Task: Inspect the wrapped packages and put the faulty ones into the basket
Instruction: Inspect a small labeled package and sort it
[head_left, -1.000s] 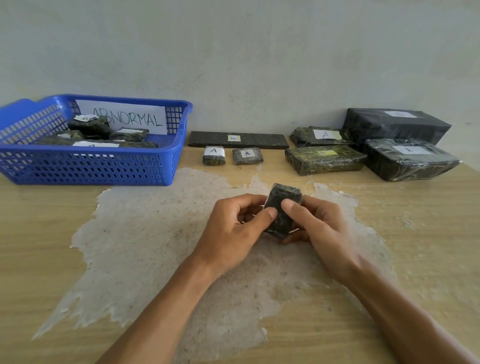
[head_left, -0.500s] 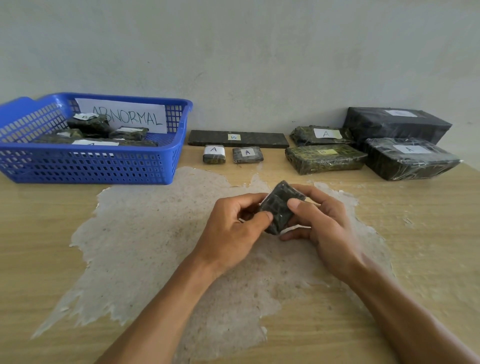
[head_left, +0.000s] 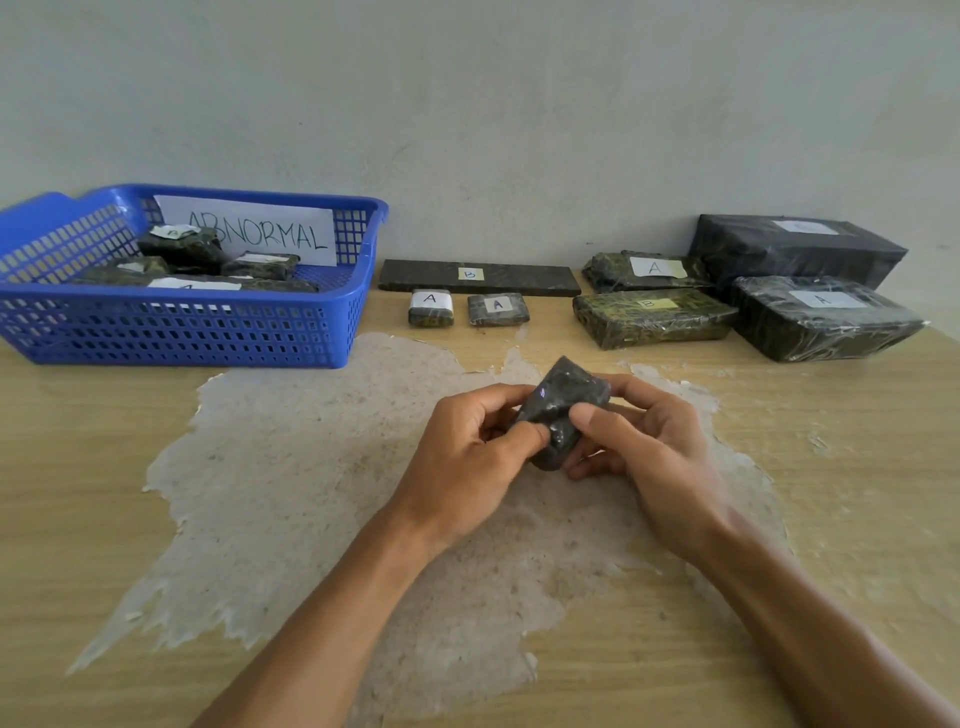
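The small dark package (head_left: 558, 410) in the near centre looks glossy under clear plastic film, above a wood-grain table (head_left: 93, 467) with a rough, matt patch (head_left: 311, 493), while the far-left basket (head_left: 182, 332) is smooth blue plastic with a paper sign (head_left: 249, 228).

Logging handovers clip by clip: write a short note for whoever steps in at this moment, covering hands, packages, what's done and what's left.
Left hand and right hand: both pinch one small dark package, held tilted above the table; no label shows on it.
Done: several wrapped packages already lie in the blue basket marked ABNORMAL.
Left: judge the held package, then check the labelled packages in the back row, which lie against the wall.
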